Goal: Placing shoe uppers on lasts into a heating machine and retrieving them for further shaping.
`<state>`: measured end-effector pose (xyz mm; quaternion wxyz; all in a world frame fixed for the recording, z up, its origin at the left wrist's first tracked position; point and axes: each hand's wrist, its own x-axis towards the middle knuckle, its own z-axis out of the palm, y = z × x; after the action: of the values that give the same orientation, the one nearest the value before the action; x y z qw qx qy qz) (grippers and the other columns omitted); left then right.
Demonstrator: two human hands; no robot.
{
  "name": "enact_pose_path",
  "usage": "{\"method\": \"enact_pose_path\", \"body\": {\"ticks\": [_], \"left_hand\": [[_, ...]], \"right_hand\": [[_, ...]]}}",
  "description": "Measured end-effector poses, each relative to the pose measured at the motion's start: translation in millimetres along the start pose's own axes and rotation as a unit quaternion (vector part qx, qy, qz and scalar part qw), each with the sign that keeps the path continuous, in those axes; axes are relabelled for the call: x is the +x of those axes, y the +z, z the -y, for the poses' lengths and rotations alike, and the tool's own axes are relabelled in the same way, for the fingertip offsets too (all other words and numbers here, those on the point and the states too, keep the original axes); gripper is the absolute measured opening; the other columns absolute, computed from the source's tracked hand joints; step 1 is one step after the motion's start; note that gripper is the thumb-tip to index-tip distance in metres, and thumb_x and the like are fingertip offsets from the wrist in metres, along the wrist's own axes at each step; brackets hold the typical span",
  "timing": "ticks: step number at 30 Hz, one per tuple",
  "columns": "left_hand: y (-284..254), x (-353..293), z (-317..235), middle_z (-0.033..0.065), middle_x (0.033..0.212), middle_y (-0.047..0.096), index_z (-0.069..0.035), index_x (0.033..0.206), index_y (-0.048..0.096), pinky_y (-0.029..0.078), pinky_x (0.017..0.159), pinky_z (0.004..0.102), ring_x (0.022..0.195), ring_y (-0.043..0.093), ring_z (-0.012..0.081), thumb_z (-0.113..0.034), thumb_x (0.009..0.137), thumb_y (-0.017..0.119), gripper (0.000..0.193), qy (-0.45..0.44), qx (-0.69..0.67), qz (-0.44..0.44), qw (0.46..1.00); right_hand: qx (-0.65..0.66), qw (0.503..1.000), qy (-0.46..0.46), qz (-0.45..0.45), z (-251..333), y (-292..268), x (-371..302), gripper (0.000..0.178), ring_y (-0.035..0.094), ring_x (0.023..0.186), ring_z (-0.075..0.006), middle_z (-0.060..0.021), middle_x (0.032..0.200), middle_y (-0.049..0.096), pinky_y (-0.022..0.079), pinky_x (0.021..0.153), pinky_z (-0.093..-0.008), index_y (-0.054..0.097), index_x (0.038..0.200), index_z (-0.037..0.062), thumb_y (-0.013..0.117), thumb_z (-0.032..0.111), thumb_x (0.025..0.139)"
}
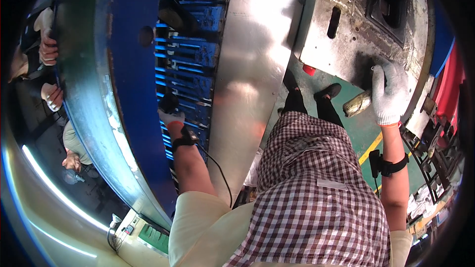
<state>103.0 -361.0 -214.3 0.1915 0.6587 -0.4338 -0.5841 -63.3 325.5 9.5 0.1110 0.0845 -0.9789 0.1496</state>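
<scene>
A worn, soiled metal machine surface (346, 34) fills the upper right of the view, with a dark recessed opening (391, 0) near its top and a narrow slot (334, 22) to the left of that opening. The person's right hand (388, 94), in a white knit glove, lies flat against the lower edge of this surface with its fingers spread; the grip is open and closes on nothing that can be seen. Just left of that hand, below the surface's edge, a small, dull, greenish-brown wrapped lump (357, 103) shows; whether the glove touches it cannot be told.

Well to the left of the machine surface, past a long tilted sheet of bright steel (252, 69), the left hand (170, 116), also gloved, reaches into a blue slatted rack (190, 64). Its fingers curl round something dark there, but what the grip holds, and how tightly, cannot be made out. Both forearms carry a black strap, and a thin cable runs from the left one.

The work looks to be at a reaching or steadying step: one hand braced on the machine, the other taking hold in the rack. The next move would call for a firm grasp by the left hand and good balance.

Further left, beyond a broad curved blue rim (123, 69), another person's hands (49, 49) rest. Below, a checked apron (316, 188) and green floor (361, 128) show.
</scene>
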Motion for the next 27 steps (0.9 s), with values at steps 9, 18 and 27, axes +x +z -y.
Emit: {"method": "enact_pose_path", "body": {"ticks": [9,18,27], "left_hand": [[-8,38,-25,0.0058,0.134,0.068,-0.019,0.133,0.068,0.048,0.1,0.0636,0.124,0.063,0.0322,-0.051,0.092,0.061,0.052,-0.138,-0.012,0.061,0.988],[-25,-150,55,0.0211,0.139,0.06,0.006,0.131,0.06,0.046,0.113,0.0595,0.125,0.06,0.0368,-0.015,0.085,0.063,0.051,0.245,0.074,0.217,0.942],[149,-393,33,0.0171,0.157,0.048,-0.001,0.158,0.04,0.03,0.127,0.0489,0.146,0.045,0.0346,-0.02,0.08,0.064,0.083,-0.159,-0.102,0.624,0.758]], "right_hand": [[-0.011,0.999,0.01,0.032,3,-2,3,0.009,0.065,0.087,-0.0361,-0.015,0.091,0.069,0.05,0.079,-0.0458,0.072,0.091,0.0044,0.07,0.013,0.091],[-0.026,0.996,-0.082,-0.002,-10,5,-10,0.014,0.064,0.1,-0.0342,-0.012,0.105,0.07,0.051,0.088,-0.047,0.073,0.1,0.0082,0.068,0.018,0.091],[0.415,0.903,0.023,0.112,53,-13,10,0.068,0.047,0.141,-0.0382,-0.0235,0.149,0.049,0.039,0.118,-0.0449,0.047,0.151,0.0053,0.072,0.03,0.093]]}}
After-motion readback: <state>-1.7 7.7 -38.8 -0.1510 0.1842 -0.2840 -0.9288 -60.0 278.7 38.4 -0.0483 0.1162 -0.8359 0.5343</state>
